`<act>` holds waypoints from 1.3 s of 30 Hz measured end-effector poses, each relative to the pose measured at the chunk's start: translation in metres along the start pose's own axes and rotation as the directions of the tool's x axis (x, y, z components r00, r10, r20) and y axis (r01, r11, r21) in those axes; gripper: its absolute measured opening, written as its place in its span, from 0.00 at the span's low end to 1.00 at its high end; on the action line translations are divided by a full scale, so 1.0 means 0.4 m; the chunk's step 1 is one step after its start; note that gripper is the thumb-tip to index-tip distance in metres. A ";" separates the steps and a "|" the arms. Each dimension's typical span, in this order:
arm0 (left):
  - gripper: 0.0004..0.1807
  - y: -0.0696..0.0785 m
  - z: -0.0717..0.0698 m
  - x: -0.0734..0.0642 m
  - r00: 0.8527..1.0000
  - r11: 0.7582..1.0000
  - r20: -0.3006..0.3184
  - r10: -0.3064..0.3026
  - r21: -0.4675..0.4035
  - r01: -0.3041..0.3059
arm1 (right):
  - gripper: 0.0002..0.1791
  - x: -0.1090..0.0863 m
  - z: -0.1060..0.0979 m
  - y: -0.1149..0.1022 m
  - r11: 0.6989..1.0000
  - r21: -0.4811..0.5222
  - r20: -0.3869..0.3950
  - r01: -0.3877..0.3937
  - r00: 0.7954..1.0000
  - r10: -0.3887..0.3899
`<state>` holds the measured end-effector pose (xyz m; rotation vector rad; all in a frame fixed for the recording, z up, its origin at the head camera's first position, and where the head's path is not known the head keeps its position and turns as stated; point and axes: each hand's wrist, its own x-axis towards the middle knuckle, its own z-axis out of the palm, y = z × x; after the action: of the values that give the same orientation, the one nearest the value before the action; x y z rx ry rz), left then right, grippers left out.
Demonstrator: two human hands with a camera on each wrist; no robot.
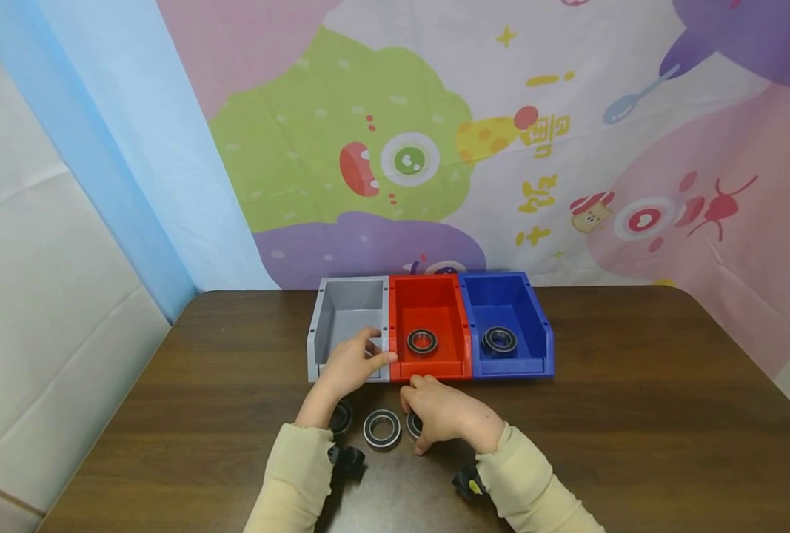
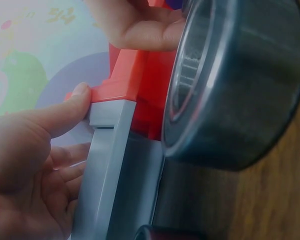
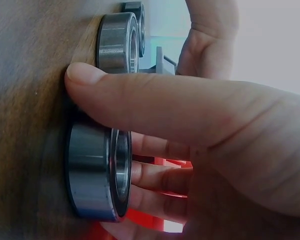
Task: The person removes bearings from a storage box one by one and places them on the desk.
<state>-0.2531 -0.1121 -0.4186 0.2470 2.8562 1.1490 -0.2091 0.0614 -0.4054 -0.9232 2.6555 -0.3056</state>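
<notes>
My left hand (image 1: 351,363) reaches over the front of the grey bin (image 1: 313,348), with its thumb at the edge shared with the red bin (image 1: 464,348). In the left wrist view its fingers are loosely bent behind the grey wall, partly hidden. My right hand (image 1: 451,411) is bent around a ball bearing (image 3: 92,172) lying flat on the table, thumb on one side and fingers on the other. A second bearing (image 1: 382,446) lies just left of it. A third bearing (image 1: 341,418) is partly hidden by my left wrist.
One bearing (image 1: 422,352) lies in the red bin and another (image 1: 499,352) in the blue bin (image 1: 546,348). The three bins stand side by side at the back of the brown table (image 1: 634,414), in front of a printed cloth (image 1: 288,163).
</notes>
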 end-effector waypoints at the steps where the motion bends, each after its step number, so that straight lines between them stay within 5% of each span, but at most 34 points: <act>1: 0.30 0.000 0.000 0.000 1.000 1.000 0.001 -0.001 0.000 0.001 | 0.26 0.000 0.001 0.000 1.000 0.000 -0.001 0.000 1.000 0.000; 19: 0.28 -0.003 0.009 -0.004 1.000 1.000 0.005 0.007 -0.003 -0.007 | 0.22 -0.008 0.003 0.011 0.999 0.050 0.016 0.001 1.000 -0.001; 28: 0.29 0.002 0.009 -0.005 1.000 1.000 0.009 0.006 -0.002 -0.006 | 0.11 -0.012 -0.020 0.030 0.993 0.110 -0.146 0.049 0.989 -0.032; 31: 0.29 0.002 0.008 -0.002 1.000 1.000 0.007 0.006 0.008 -0.006 | 0.04 -0.008 -0.027 0.032 0.994 0.112 -0.248 -0.003 0.968 0.031; 39: 0.29 -0.004 0.003 0.006 1.000 0.999 -0.003 0.019 0.026 -0.019 | 0.06 0.005 -0.045 0.036 0.975 0.195 -0.445 -0.110 0.875 0.188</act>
<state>-0.2557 -0.1118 -0.4204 0.2739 2.8794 1.1164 -0.2253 0.0729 -0.3933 -0.6473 3.0459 -0.7834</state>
